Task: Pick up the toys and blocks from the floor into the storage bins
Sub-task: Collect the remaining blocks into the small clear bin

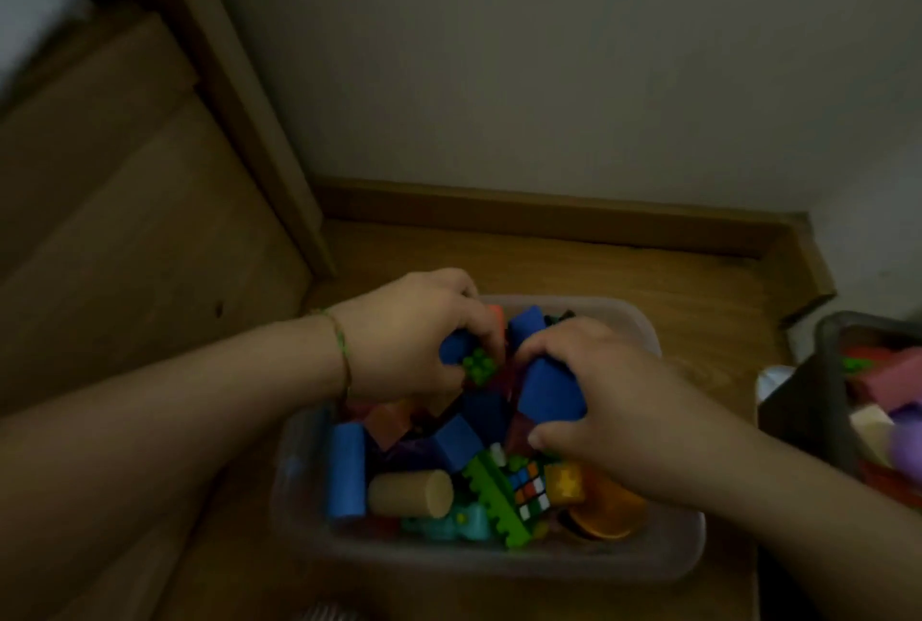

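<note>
Blue blocks, green studded brick, multicoloured checkered cube, tan cylinder.

Hands: two, left hand and right hand.
Storage bins: two, clear bin beneath the fingers, dark bin well right of the right fingers.
Blue blocks: five clearly seen, namely small blue block inside the curled left fingers, large blue block inside the right fingers, far blue block between both sets of fingertips, blue cube and blue cylinder on the near side of the left fingers.
Green studded bricks: two in the clear bin, small green brick at the left fingertips, long green brick near the right thumb.
Wooden cylinder: one.
Puzzle cube: one, just below the right thumb.
Orange disc: one.
Bracelet: one.
Dark bin contents: too blurred to count.
</note>
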